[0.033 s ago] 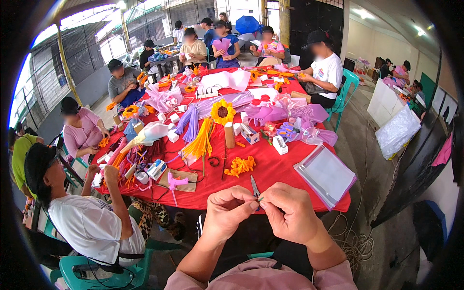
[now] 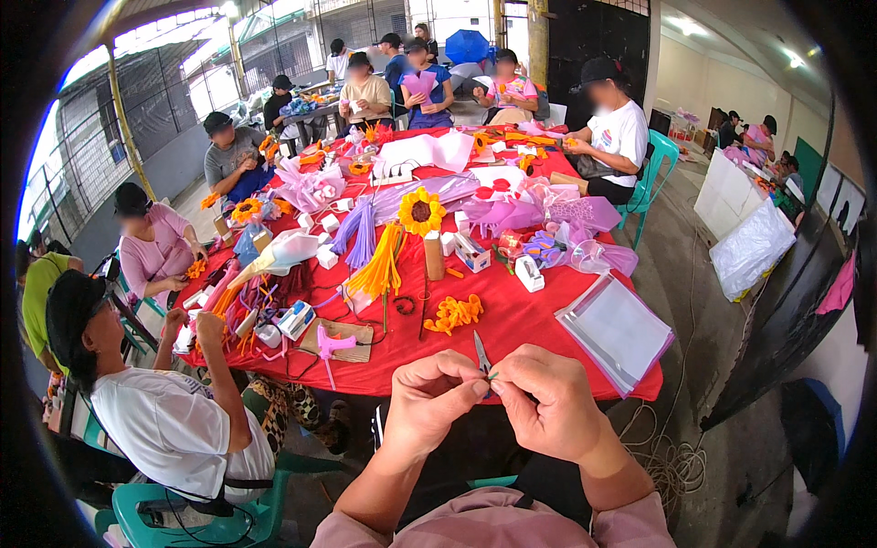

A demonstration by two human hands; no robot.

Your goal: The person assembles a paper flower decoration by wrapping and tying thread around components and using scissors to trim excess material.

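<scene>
Just past the near table edge, my left hand and my right hand meet with fingertips pinched together. A thin green strip shows between them, mostly hidden by the fingers; its exact kind is too small to tell. Behind the fingertips, the pointed metal blades of a pair of scissors lie on the red cloth, handles hidden by my hands. Farther in is a curled orange fuzzy-stem piece. Beyond it stand a yellow sunflower with a brown centre and a brown cardboard tube.
On the red-covered table are a pink glue gun on cardboard, yellow fuzzy stems, purple stems and clear plastic sheets. A person in white sits close at left; others work around the table. Cord lies coiled on the floor.
</scene>
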